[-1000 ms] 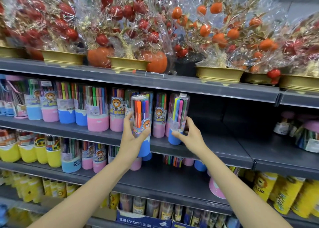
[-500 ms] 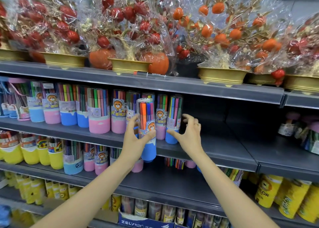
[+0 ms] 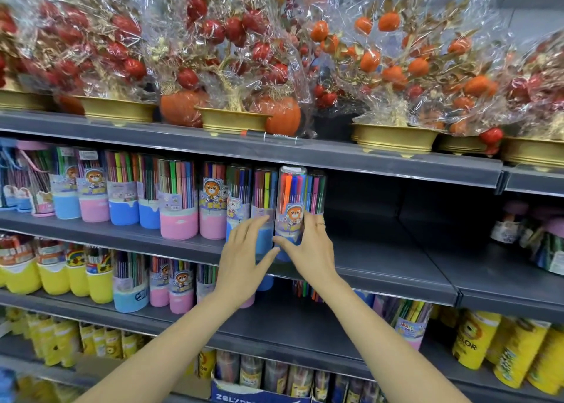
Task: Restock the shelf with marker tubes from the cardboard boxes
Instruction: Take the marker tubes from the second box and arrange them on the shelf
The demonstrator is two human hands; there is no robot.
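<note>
A clear marker tube (image 3: 291,203) with a bear sticker and a blue base stands on the grey middle shelf (image 3: 381,259), at the right end of a row of similar tubes (image 3: 178,201) with pink and blue bases. My right hand (image 3: 311,250) wraps its base, thumb in front and fingers on the right side. My left hand (image 3: 244,250) is spread flat, fingertips against the neighbouring blue-based tube (image 3: 262,219), holding nothing.
Cellophane-wrapped ornamental fruit trees in gold pots (image 3: 232,119) crowd the top shelf. Yellow-based tubes (image 3: 55,274) fill the shelf below at the left. A blue box of marker tubes (image 3: 253,395) sits at the bottom. More tubes (image 3: 543,250) stand far right.
The bear-sticker tube went from my left hand up onto the shelf at the row's right end. My left hand let go and spread; my right hand closed around the tube.
</note>
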